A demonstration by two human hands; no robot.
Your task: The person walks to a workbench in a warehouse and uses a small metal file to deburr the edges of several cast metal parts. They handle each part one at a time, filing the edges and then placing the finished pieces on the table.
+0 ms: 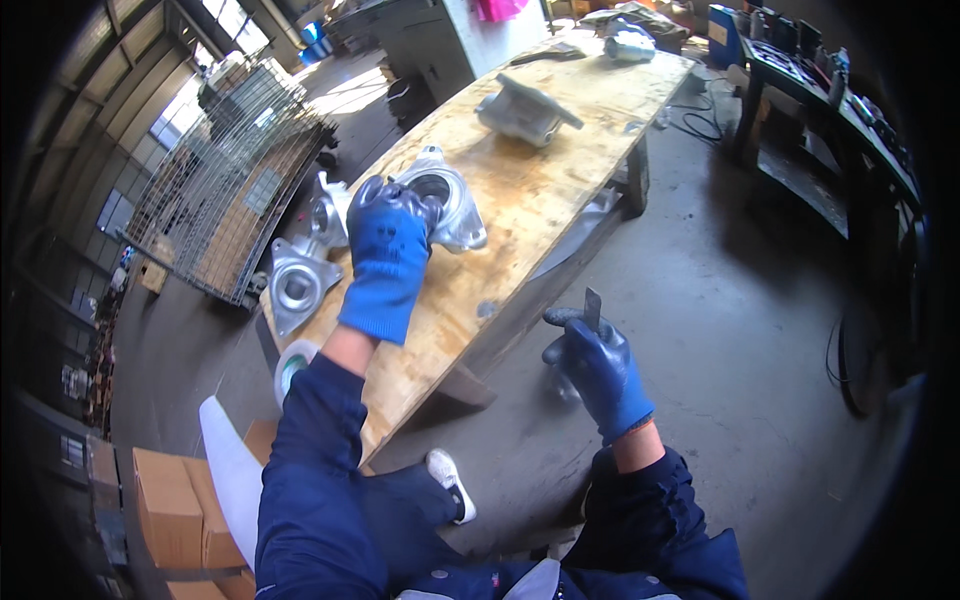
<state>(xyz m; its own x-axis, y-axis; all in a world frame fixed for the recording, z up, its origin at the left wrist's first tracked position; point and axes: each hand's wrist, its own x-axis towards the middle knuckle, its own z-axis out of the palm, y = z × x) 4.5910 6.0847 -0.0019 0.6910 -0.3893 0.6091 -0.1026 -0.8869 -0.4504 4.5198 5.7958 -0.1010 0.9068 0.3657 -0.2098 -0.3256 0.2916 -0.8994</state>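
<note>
My left hand (pixel 388 245), in a blue work glove with dark-coated fingers, is closed on the near side of a silvery metal casting (pixel 463 205). This casting has a flange and a large round opening, and it rests on the plywood bench (pixel 440 290). Beside that hand stand another casting with a triangular flange (pixel 297 287) and a smaller ringed metal part (pixel 326 215). Off the bench's right edge, my right hand (pixel 605 380), gloved alike, is closed round a flat, narrow metal blade (pixel 592 306) that points up. Its handle, if any, is hidden in the glove.
Farther along the bench sit a blurred metal casting (pixel 528 110) and another metal part (pixel 629 42). A tape roll (pixel 293 365) lies at the near left edge. A wire cage (pixel 235 180) stands left, cardboard boxes (pixel 170 505) lower left, and a dark tool-covered table (pixel 800 75) at right.
</note>
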